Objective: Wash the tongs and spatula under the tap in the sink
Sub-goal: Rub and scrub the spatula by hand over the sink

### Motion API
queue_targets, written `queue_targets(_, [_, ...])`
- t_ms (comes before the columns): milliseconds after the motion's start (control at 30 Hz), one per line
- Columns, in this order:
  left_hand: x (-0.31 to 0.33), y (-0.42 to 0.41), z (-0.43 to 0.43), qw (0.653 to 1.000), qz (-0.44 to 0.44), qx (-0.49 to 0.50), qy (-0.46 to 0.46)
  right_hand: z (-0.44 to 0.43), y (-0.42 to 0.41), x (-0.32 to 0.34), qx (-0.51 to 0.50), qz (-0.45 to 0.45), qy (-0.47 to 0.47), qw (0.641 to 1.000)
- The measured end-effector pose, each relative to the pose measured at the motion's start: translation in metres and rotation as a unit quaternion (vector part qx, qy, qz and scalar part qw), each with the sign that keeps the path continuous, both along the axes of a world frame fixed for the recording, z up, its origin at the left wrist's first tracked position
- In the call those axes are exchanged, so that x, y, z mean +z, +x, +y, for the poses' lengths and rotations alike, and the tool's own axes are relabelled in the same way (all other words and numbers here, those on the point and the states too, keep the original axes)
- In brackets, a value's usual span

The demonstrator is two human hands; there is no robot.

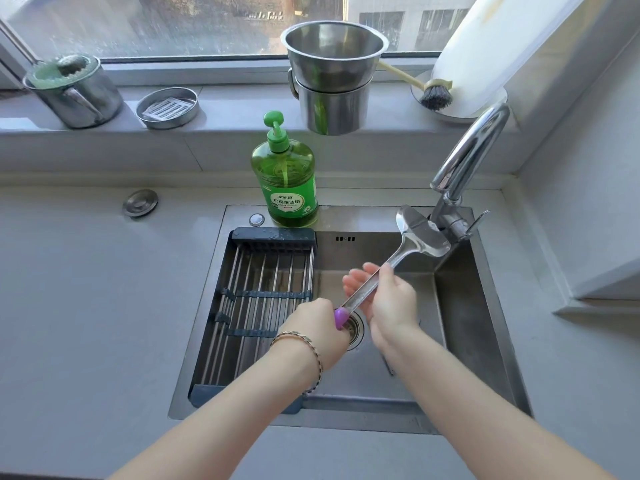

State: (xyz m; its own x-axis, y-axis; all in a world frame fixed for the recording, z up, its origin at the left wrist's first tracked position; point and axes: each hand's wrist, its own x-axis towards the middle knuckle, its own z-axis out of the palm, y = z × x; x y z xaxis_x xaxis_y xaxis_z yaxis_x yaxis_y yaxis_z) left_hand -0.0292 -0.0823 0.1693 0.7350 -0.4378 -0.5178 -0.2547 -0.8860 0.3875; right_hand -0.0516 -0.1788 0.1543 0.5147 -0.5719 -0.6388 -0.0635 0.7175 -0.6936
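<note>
Steel spatula [420, 235] with a purple handle tip slants above the sink [464, 306], its wet blade raised just beside the base of the tap [467, 157], handle end lower

Bright daylight comes through the window [173, 26] behind the sink [464, 306], soft and even, leaving only faint shadows inside the basin. Behind the sink to the right, the tap [474, 147] carries hard glints and the white roll [485, 46] is nearly blown out. Wide-angle distortion bows the sill [225, 109] behind the sink. Focus is crisp at the sink itself, while the glass looks hazy.
</note>
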Motion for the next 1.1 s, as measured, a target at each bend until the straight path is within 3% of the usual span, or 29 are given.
queue_targets(133, [0.000, -0.001, -0.002, 1.000, -0.001, -0.012, 0.010, -0.026, 0.013, 0.005, -0.097, -0.005, 0.048, 0.994])
queue_targets(267, [0.000, -0.001, -0.005, 1.000, -0.001, -0.005, 0.008, -0.002, 0.002, 0.002, -0.034, 0.039, 0.005, 0.999])
queue_targets(433, [0.000, -0.003, 0.001, 1.000, -0.004, -0.019, 0.024, -0.041, 0.013, 0.004, -0.130, 0.028, 0.019, 0.991])
queue_targets(600, [0.001, -0.004, 0.002, 0.999, -0.002, -0.023, 0.034, -0.021, 0.007, -0.002, -0.064, 0.052, 0.028, 0.996])
queue_targets(733, [-0.001, -0.008, 0.006, 0.999, 0.004, -0.025, 0.036, -0.049, 0.010, 0.003, -0.159, 0.031, 0.076, 0.984])
queue_targets(1100, [-0.009, -0.001, -0.004, 0.998, 0.032, 0.026, -0.036, 0.030, -0.022, -0.007, 0.079, 0.003, -0.049, 0.996])
